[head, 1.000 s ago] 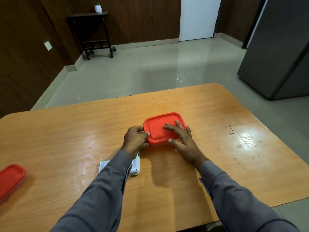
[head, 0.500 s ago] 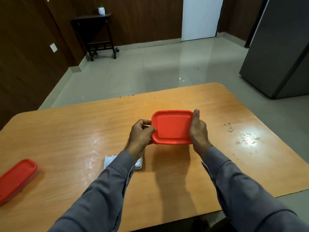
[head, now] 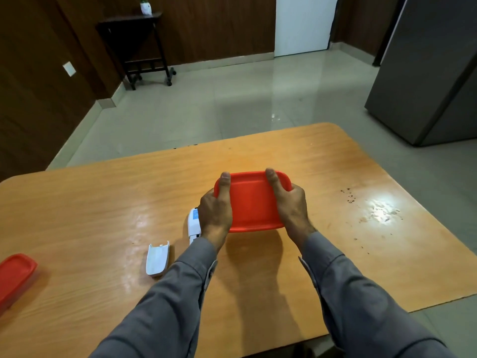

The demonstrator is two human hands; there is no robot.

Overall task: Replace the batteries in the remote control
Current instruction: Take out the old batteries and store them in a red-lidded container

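Both my hands hold a red lidded container [head: 254, 201] above the middle of the wooden table [head: 90, 202]. My left hand [head: 215, 211] grips its left end and my right hand [head: 290, 205] its right end, thumbs lying along the lid. A white remote control [head: 194, 223] lies on the table just left of my left hand, partly hidden by the wrist. Its white battery cover [head: 156, 259] lies apart, nearer me and to the left. No batteries show.
A second red container [head: 14, 276] sits at the table's left edge. Dark specks and a glare patch [head: 379, 210] mark the table's right side. Beyond the table are tiled floor, a dark side table [head: 136, 45] and a grey refrigerator [head: 428, 73].
The red container has gone from resting on the table to being lifted and held in both hands. My thumbs now lie on top of the lid. The remote and its cover have come into view.
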